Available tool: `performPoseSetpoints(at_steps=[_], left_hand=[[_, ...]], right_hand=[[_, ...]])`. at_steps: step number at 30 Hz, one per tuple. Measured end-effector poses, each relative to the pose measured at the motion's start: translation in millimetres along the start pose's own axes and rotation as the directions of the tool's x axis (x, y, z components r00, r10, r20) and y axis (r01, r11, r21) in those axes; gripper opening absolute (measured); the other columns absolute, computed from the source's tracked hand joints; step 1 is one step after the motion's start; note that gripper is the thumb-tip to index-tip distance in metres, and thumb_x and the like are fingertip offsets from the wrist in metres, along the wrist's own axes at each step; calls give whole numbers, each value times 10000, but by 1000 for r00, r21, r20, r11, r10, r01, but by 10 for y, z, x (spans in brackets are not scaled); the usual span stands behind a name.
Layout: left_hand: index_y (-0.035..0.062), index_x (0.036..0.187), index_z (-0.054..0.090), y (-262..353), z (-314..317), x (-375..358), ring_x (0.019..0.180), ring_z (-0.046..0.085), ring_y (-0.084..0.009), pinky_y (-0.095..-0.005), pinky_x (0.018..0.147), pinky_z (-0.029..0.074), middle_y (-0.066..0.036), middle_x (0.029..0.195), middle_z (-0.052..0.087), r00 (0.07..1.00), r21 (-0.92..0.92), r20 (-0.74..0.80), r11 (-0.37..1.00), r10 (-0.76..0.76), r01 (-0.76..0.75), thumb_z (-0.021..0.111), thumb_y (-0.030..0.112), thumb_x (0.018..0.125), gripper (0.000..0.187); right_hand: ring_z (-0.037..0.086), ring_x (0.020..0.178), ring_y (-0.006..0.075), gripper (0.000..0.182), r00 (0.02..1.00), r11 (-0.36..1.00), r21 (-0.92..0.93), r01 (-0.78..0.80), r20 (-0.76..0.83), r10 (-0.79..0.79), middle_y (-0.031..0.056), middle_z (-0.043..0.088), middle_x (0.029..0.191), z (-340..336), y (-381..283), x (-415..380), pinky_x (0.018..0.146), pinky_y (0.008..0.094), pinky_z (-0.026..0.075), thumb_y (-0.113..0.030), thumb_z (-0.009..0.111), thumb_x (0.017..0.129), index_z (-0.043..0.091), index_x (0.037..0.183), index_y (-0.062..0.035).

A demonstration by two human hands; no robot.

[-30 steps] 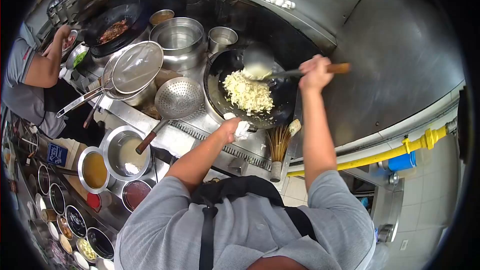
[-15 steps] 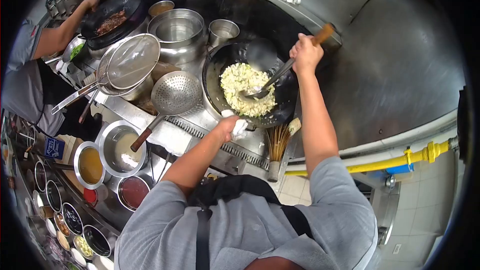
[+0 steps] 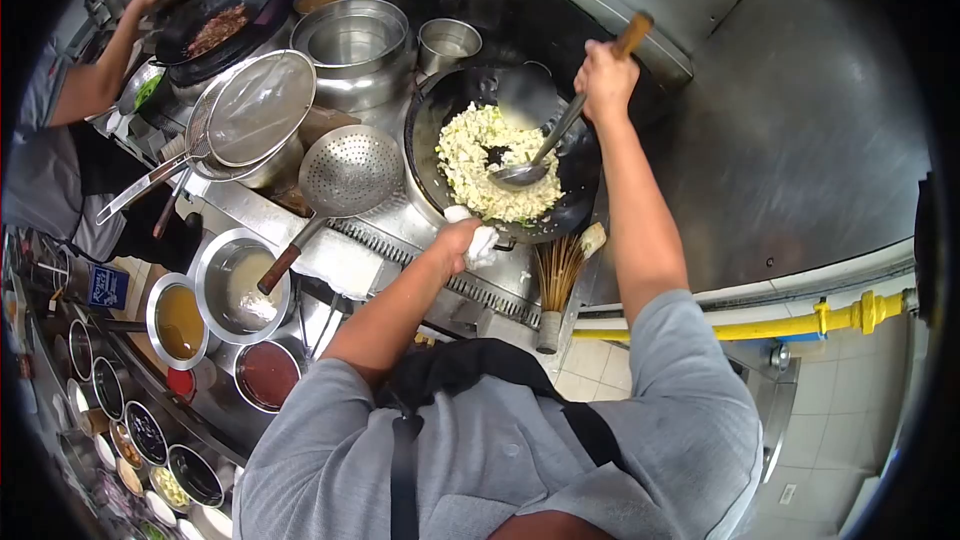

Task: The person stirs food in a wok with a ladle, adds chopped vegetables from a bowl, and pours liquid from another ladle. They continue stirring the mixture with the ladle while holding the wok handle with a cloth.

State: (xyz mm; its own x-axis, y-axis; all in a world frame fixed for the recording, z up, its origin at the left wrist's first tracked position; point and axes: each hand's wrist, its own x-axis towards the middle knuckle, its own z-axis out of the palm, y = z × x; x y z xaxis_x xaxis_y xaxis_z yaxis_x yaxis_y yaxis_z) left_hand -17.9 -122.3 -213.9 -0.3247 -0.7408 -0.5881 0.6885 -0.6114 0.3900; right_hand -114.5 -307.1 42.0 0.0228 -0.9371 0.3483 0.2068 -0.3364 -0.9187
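My right hand [image 3: 606, 80] is wrapped round the handle of a ladle [image 3: 565, 130], whose wooden end sticks out above the fist. The ladle's round bowl rests in pale yellow-white chopped food [image 3: 465, 175] with green bits. This food lies in a dark wok [image 3: 425, 130], spread in a ring with a bare dark spot near its middle. My left hand [image 3: 458, 245] grips a folded white cloth [image 3: 482, 246] at the wok's near rim; the cloth and fingers hide part of the grip. Steam blurs the far side of the wok.
Left of the wok lie a perforated strainer [image 3: 350, 172] and a mesh sieve [image 3: 262, 108]. Metal pots [image 3: 355, 90] stand behind. A bamboo brush [image 3: 556, 290] leans at the near right. Bowls of liquid [image 3: 180, 322] sit lower left. Another person's arm [image 3: 105, 70] reaches over a second wok [image 3: 255, 0].
The ladle's bowl has come slightly nearer, and a bare spot has appeared in the food. My left hand stays at the rim with the cloth. The other person's hand has moved left.
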Motion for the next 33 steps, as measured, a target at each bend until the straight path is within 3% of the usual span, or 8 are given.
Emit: performPoseSetpoints(at_steps=[3,9,13,18,23,25,27,33], left_hand=[[85,855,569,2,77,-70,557,589,-216,-416,530,533,-54,706,609,996,29,-72,998,50,-48,421,240,942,231],[88,888,568,-78,-24,1,567,596,-220,-429,537,538,-58,711,613,999,20,-36,999,41,-41,421,238,946,218],[90,881,569,-17,56,-26,566,598,-224,-440,540,537,-57,711,615,996,1,-49,998,69,-69,419,235,946,219],[63,909,555,-11,21,-18,609,614,-253,-454,558,539,-88,752,620,998,8,-31,999,54,-54,389,241,959,248],[53,906,546,59,122,-48,613,613,-258,-457,564,540,-91,759,616,999,10,-17,999,37,-37,376,243,964,261],[59,931,545,-7,70,-28,625,615,-257,-454,573,542,-86,767,616,999,19,-27,1000,25,-24,379,243,966,250],[42,933,579,-16,17,35,615,626,-248,-446,540,548,-99,774,640,999,-3,-4,999,32,-32,411,252,955,269],[62,931,553,-3,65,-16,633,625,-251,-458,586,554,-84,767,624,999,7,-33,999,36,-36,398,236,959,234]], right_hand=[[320,332,115,238,981,968,157,194,-44,-189,-10,340,463,112,-218,-105,347,287,316,-58,582,817,416,653,-105],[430,348,121,197,999,995,-92,26,-27,-28,31,442,473,215,-110,163,342,280,364,-52,598,787,471,637,-54],[431,348,134,187,956,937,224,267,-184,-229,38,453,475,125,213,94,353,283,361,-29,586,790,477,639,-44],[377,342,110,188,982,987,7,-158,109,156,-11,402,489,-25,-108,98,343,273,320,-64,607,799,463,679,-75],[404,361,101,206,986,991,-103,84,-133,-98,-11,419,494,-221,-301,-604,356,265,338,-35,601,797,456,658,-79],[456,387,114,175,998,993,99,60,30,-63,19,473,512,-377,228,-527,369,268,358,-32,600,791,491,657,-58],[444,385,109,182,996,995,-91,42,78,-35,3,451,511,-324,123,-293,369,261,353,-30,614,788,482,667,-65],[322,355,97,243,977,980,-46,195,-83,-198,-22,356,503,-519,165,-414,351,252,280,-36,576,816,434,633,-110]])
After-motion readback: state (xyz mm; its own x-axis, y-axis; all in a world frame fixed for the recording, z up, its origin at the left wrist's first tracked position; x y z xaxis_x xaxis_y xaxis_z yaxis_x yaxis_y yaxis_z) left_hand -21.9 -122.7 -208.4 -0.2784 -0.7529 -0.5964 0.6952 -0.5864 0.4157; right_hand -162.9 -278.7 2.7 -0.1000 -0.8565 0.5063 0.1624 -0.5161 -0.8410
